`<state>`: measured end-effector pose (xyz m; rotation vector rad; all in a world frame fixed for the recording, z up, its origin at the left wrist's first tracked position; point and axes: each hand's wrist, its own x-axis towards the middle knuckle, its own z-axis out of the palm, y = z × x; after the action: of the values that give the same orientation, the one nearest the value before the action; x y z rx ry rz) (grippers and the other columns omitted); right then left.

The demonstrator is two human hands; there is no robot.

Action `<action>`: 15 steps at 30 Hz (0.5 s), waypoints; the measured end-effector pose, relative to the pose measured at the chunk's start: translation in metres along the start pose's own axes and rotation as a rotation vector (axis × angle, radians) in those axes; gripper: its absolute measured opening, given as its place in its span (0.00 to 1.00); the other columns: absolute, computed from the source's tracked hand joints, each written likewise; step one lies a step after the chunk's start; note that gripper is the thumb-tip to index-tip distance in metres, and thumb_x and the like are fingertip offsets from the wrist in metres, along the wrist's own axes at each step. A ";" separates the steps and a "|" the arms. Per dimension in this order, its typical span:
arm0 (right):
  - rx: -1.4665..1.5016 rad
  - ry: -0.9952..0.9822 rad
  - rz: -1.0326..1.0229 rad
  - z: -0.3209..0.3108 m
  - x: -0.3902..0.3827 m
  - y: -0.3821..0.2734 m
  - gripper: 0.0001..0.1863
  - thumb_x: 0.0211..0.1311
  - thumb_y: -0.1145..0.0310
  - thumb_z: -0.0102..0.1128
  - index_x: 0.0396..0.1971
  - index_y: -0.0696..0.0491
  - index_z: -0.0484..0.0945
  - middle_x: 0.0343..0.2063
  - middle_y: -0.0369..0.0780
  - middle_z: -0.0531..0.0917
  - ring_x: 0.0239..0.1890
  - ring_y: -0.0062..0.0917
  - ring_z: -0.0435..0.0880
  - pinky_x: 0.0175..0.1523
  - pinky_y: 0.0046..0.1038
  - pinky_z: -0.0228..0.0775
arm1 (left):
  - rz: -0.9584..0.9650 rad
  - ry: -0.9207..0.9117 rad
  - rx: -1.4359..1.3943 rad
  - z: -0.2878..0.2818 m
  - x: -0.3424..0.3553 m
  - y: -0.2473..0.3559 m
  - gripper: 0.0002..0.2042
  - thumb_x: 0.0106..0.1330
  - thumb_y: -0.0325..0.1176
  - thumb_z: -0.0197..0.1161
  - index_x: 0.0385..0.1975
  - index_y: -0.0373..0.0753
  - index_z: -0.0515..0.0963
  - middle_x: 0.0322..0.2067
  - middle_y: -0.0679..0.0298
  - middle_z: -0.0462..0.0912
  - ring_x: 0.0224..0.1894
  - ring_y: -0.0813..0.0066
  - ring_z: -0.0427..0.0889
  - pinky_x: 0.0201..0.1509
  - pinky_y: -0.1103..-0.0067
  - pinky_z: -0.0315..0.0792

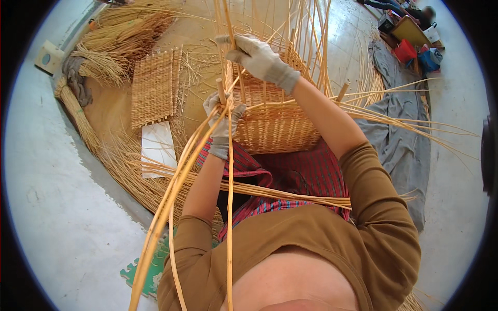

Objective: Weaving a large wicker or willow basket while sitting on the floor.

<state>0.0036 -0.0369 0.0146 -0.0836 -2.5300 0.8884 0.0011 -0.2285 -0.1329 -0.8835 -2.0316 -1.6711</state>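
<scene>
A partly woven wicker basket (277,128) rests on my lap, with tall upright willow rods standing from its rim. My left hand (224,118), in a pale work glove with a grey cuff, is closed round the willow rods (171,210) at the basket's near left corner. Long ends of those rods trail down toward me. Farther up, my gloved right hand (255,56) reaches across the basket, its fingers wrapped round an upright willow rod (226,23). A short thick stick (221,90) pokes up beside my left hand.
Bundles of willow rods (124,39) lie at the far left, near a flat woven panel (155,85) and a white sheet (157,147). Loose rods (290,193) cross my lap on striped cloth (306,173). Grey cloth (397,140) covers floor at right; another person is far right.
</scene>
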 end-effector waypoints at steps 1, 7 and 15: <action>0.040 -0.053 0.078 0.011 0.016 0.003 0.26 0.72 0.72 0.58 0.68 0.39 0.73 0.53 0.45 0.82 0.58 0.33 0.81 0.61 0.31 0.76 | -0.142 -0.043 -0.219 0.002 -0.001 0.000 0.24 0.56 0.36 0.82 0.49 0.41 0.76 0.48 0.62 0.69 0.48 0.71 0.72 0.59 0.69 0.73; -0.708 0.078 0.491 0.041 0.053 -0.006 0.32 0.70 0.65 0.61 0.72 0.39 0.65 0.51 0.44 0.82 0.57 0.36 0.81 0.61 0.35 0.75 | -0.312 -0.043 -0.292 0.008 -0.002 -0.010 0.24 0.52 0.31 0.83 0.46 0.42 0.76 0.49 0.63 0.66 0.49 0.71 0.73 0.56 0.72 0.76; 0.577 0.702 -0.059 0.040 0.026 -0.036 0.24 0.75 0.71 0.56 0.69 0.45 0.69 0.29 0.36 0.84 0.28 0.17 0.80 0.36 0.25 0.80 | -0.341 -0.111 -0.377 0.004 -0.001 -0.019 0.31 0.49 0.38 0.86 0.50 0.41 0.73 0.44 0.67 0.74 0.44 0.73 0.77 0.52 0.76 0.78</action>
<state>-0.0337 -0.0833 0.0188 -0.1119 -1.5703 1.2599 -0.0105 -0.2272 -0.1489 -0.7890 -2.0639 -2.2927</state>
